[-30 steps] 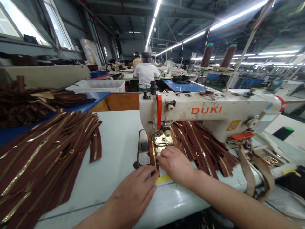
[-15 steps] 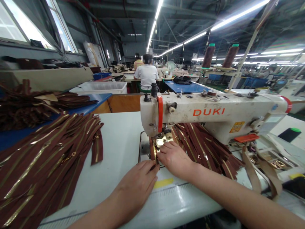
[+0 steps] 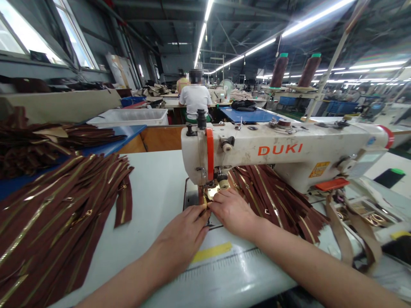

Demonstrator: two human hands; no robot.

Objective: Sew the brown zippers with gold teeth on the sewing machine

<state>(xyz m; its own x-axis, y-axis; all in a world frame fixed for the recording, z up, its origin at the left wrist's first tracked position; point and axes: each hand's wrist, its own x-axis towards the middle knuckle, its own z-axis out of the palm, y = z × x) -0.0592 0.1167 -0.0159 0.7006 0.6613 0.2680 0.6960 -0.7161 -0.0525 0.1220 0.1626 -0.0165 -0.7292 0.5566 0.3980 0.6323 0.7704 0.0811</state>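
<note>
A brown zipper [image 3: 204, 199] with gold teeth lies under the presser foot of the white sewing machine [image 3: 244, 147]. At its near end, my left hand [image 3: 183, 231] is closed, with fingertips pinching the zipper. Close beside it my right hand [image 3: 233, 211] also has its fingers closed on the zipper, just below the needle area. The fingertips of both hands nearly meet, and they hide most of the zipper's near end. Behind my right hand, under the machine arm, several brown zippers [image 3: 266, 192] lie in a pile.
A large heap of brown zippers [image 3: 64, 214] covers the left of the table, with more brown strips [image 3: 38, 141] beyond it. At right sit an open parts tray [image 3: 374, 218] and a hanging tan strap [image 3: 337, 235]. Thread cones [image 3: 279, 70] stand behind. A person [image 3: 195, 100] sits ahead.
Both hands have moved slightly forward towards the needle, with the zipper fed further under the foot; its near end now shows less. The view has shifted slightly.
</note>
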